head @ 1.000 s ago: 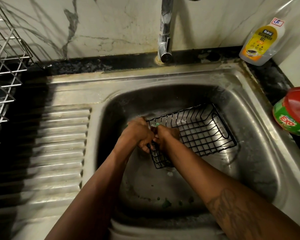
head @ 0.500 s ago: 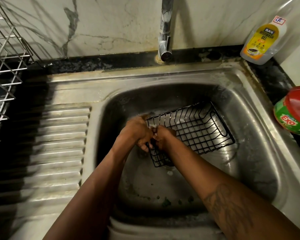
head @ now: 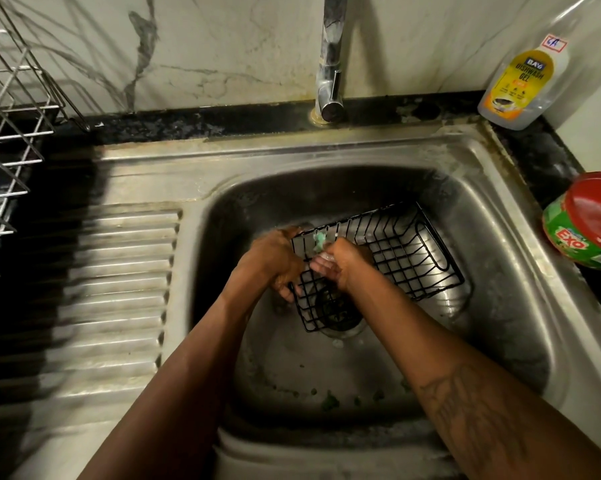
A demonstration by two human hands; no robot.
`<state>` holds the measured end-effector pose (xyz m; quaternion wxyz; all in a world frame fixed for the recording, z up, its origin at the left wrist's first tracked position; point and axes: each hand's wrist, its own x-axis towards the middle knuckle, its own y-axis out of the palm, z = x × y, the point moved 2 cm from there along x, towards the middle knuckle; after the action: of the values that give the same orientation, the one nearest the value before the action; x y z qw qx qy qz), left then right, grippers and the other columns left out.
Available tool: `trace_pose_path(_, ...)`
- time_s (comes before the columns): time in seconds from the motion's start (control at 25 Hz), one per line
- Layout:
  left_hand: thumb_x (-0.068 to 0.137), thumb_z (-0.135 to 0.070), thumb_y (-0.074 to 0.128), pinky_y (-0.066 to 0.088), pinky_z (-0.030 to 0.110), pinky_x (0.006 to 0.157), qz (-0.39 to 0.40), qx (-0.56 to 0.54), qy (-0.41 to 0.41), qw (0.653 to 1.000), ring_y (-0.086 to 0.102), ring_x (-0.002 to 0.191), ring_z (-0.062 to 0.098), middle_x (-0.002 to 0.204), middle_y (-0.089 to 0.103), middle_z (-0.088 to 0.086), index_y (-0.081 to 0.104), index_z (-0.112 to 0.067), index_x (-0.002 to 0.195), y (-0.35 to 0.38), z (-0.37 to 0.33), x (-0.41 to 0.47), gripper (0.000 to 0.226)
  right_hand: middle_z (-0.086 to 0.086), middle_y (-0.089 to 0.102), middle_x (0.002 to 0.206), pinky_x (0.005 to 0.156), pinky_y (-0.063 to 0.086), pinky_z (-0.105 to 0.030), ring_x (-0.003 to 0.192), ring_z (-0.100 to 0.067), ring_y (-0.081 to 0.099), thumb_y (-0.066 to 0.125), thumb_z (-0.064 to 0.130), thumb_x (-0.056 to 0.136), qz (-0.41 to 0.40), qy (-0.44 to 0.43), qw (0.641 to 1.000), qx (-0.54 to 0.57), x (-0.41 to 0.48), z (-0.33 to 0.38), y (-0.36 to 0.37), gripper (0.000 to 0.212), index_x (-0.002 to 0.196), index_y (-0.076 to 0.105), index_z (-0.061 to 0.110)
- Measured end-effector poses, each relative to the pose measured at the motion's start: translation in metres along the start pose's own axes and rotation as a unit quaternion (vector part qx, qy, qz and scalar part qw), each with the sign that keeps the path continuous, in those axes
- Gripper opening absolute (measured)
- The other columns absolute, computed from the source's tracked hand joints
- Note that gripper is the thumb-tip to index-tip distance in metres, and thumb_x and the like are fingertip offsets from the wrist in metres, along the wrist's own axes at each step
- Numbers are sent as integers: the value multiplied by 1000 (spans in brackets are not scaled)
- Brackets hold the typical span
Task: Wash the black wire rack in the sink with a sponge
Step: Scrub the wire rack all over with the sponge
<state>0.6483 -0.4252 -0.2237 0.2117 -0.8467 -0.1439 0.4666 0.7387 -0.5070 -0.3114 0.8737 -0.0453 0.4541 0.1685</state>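
Scrubbing rack, mid-sink.
Grip: left hand steadies rack edge; right hand pinches sponge. We'd scrub wire by wire.

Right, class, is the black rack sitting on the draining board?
No, the black rack lies down in the sink basin, partly over the drain.

Veined marble wall, black countertop
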Motion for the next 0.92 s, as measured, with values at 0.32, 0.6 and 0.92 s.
trace_pose_path(0.32,70,-6,56,62,34,77,-130,148,49,979,66,90,23,98,59,5,51,-43,141,-5,3,3,80,-20,72,84,57,59,-23,66,-18,72,64,-8,89,-49,-129,985,105,-22,30,-8,7,93,65,-3)
trace_pose_path(0.6,73,1,65,59,33,89,-165,177,185,952,66,100,25,128,63,7,59,-30,138,4,1,10,72,-6,76,76,73,63,-28,71,-15,76,73,1,83,-110,-56,992,2,-1,7,-30,15,96,70,6)
trace_pose_path(0.92,87,-4,62,37,17,54,-246,180,230,924,50,56,6,71,59,-7,72,-20,95,0,-2,9,21,-12,73,74,62,61,-25,56,-14,70,68,-15,75,-53,-114,984,128,-22,33,-21,19,91,69,-5)
